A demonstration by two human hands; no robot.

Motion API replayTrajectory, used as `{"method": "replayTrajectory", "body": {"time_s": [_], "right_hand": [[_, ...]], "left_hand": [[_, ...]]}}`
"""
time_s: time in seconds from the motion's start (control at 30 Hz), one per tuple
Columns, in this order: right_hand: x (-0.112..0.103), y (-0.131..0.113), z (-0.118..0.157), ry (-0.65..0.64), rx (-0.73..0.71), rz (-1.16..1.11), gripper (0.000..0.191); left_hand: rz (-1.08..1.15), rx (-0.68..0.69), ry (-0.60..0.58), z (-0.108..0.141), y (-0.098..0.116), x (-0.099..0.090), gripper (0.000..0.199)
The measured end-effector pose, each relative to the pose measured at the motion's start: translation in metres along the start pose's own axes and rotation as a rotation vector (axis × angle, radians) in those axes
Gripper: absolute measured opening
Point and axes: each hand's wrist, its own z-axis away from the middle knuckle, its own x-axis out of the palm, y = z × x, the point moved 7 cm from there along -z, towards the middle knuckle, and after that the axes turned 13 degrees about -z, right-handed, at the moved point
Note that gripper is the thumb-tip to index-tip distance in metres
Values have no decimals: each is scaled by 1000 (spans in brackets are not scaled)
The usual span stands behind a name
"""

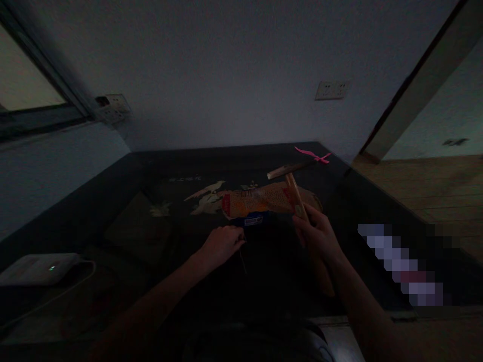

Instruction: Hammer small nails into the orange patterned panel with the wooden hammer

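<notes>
Hammer [296, 195] joins slim head [290, 170] to wooden handle [322, 276].

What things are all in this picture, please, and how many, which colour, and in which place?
Hammer: 1, brown handle, darker head, in the right hand
Thin strand: 1, brownish, at the left fingertips; too dim to identify
Packet: 1, orange and red, mid-table
Label piece: 1, blue and white, at the packet's near edge
Ribbon-like strip: count unclear, pink, far right corner
Device: 1, white, table left
Cable: 1, pale, beside device
Pixelated patch: 1, whitish and red, right side
Wall sockets: at least 2, pale, left and right
Table: 1, dark, beneath
Floor: 1, brown, right
Left hand: 1, bare, centre
Right hand: 1, bare, right of centre
</notes>
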Motion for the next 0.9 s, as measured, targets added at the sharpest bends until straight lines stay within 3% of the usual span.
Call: {"method": "replayTrajectory", "body": {"time_s": [0.13, 0.57, 0.67, 0.77, 0.83, 0.9], "right_hand": [[7, -3, 2, -28, -3, 12, 42], [10, 2, 2, -71, 24, 59, 44], [9, 1, 3, -61, 22, 61, 44], [9, 0, 3, -57, 30, 55, 44], [7, 0, 4, -39, 46, 42, 47], [4, 2, 4, -8, 67, 25, 49]], "left_hand": [[-116, -217, -32, -3, -18, 16, 22], [-270, -237, -59, -7, -26, 14, 20], [-228, -210, -78, 1, -23, 6, 20], [23, -80, -89, 13, -14, -10, 17], [214, 80, -65, 20, -6, -30, 18], [311, 182, 37, 20, -7, -58, 18]]}}
